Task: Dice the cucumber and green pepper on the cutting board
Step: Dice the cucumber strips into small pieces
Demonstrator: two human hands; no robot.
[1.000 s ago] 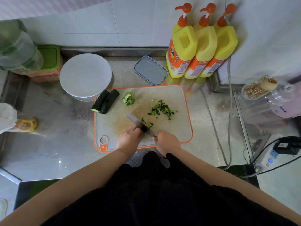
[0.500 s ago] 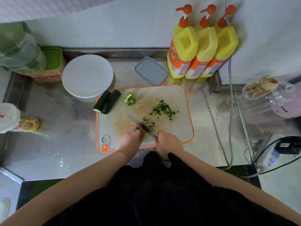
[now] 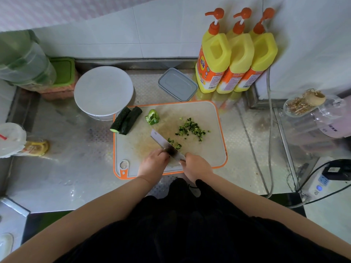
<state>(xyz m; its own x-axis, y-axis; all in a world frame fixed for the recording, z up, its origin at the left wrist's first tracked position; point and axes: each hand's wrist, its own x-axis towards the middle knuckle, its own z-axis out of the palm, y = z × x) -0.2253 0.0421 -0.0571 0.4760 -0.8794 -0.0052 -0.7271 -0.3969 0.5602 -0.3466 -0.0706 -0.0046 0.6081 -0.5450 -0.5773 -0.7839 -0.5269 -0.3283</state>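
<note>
- On the near half of the cutting board (image 3: 207, 149), the knife (image 3: 164, 144) is lying further toward the far left than a second ago, its blade tip now reaching past the board's centre.
- Since the earlier frames, a small cluster of fresh dice (image 3: 174, 143) is sitting just right of the blade, slightly larger than it was a second ago.
- The main pile of diced green pieces (image 3: 191, 129) is keeping the same spot on the right-centre of the board, well apart from both hands.
- The two cucumber halves (image 3: 126, 120) are staying where they were, lying side by side across the board's far-left corner and overhanging the bench (image 3: 62, 168).
- The green pepper piece (image 3: 152, 117) is also resting unchanged, just beside the cucumber halves, far from the hands.
- The right hand (image 3: 196, 165) is gripping the knife handle, fingers curled round it, at the board's near edge.
- The left hand (image 3: 152, 164) is sitting against the left face of the blade, fingers curled downward; whatever they are pinning is hidden beneath them, so I cannot tell what it is holding.
- The fresh dice are lying just beyond the left hand's knuckles, across the blade.
- Three yellow pump bottles (image 3: 235, 59) are standing against the wall behind the board.
</note>
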